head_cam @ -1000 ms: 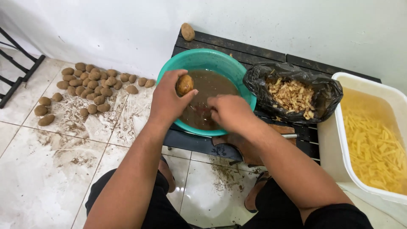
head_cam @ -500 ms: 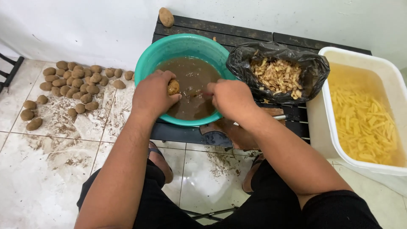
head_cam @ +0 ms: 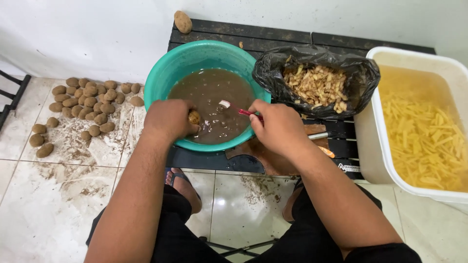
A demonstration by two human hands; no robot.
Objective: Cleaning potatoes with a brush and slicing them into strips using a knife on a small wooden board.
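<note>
- Potato (head_cam: 194, 117): small, round and brown, wet, held in the left hand (head_cam: 168, 119) just over the muddy water at the near edge of the green bowl (head_cam: 161, 73).
- Brush (head_cam: 237, 108): thin red handle with a white head, held in the right hand (head_cam: 278, 127), pointing left over the water.

Potato (head_cam: 194, 117): mostly covered by closed left hand (head_cam: 168, 119), only a small brown patch showing
Red toothbrush (head_cam: 239, 109): handle end buried in right hand (head_cam: 280, 129)
Teal basin (head_cam: 163, 78): bottom obscured by muddy water
White tub (head_cam: 375, 160): right side cut off by frame edge
Wooden board (head_cam: 273, 158): largely hidden under right forearm
Black rack (head_cam: 12, 97): cropped at left edge, kind unclear
Feet: partly concealed beneath legs
</note>
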